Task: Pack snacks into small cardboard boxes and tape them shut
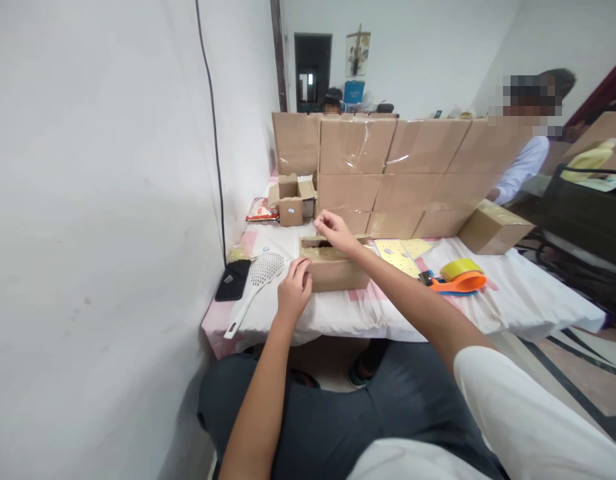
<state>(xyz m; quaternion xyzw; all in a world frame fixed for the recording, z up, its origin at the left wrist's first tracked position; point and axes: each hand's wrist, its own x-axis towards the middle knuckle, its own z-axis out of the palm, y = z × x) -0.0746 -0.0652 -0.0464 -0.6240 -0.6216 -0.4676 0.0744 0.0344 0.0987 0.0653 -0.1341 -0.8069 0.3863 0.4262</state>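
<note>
Cardboard box (333, 267) — left hand (294, 291) curled against it, right hand (333, 230) pinching its flap

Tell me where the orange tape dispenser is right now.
In the head view, the orange tape dispenser lies on the white-covered table, right of the right hand and the open cardboard box, beside yellow sheets.

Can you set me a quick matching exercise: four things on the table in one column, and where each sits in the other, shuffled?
Things:
1. open cardboard box
2. white slotted spoon
3. orange tape dispenser
4. black phone

Places:
A. against the wall, at the table's left edge
B. between the left hand and right hand
C. right of the yellow sheets
D. between the phone and the open box

Pairs: 1-B, 2-D, 3-C, 4-A
</note>
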